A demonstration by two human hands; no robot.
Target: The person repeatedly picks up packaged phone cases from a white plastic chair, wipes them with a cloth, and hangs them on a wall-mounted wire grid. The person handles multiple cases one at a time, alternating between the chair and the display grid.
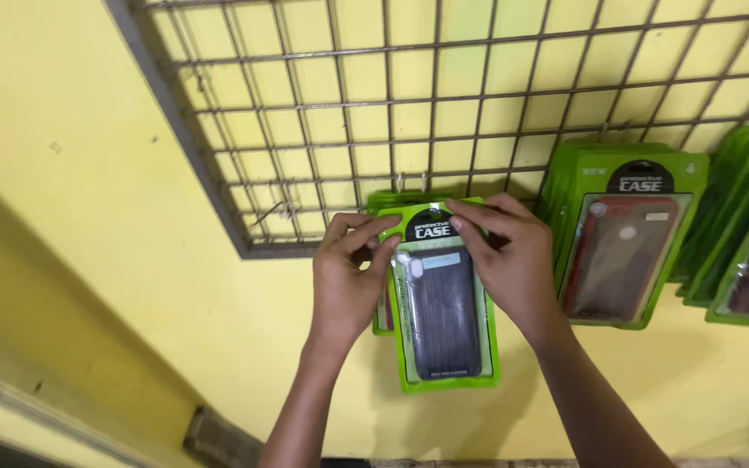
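While both hands, left hand and right hand, pinched the green phone-case pack at its top, it seemingly needed seating on the wire grid hook.

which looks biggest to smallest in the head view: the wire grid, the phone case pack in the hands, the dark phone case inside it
1. wire grid, by far the largest, though cut off by the frame.
2. phone case pack, green, held by the left hand and right hand.
3. dark phone case, smallest, sitting inside the pack.
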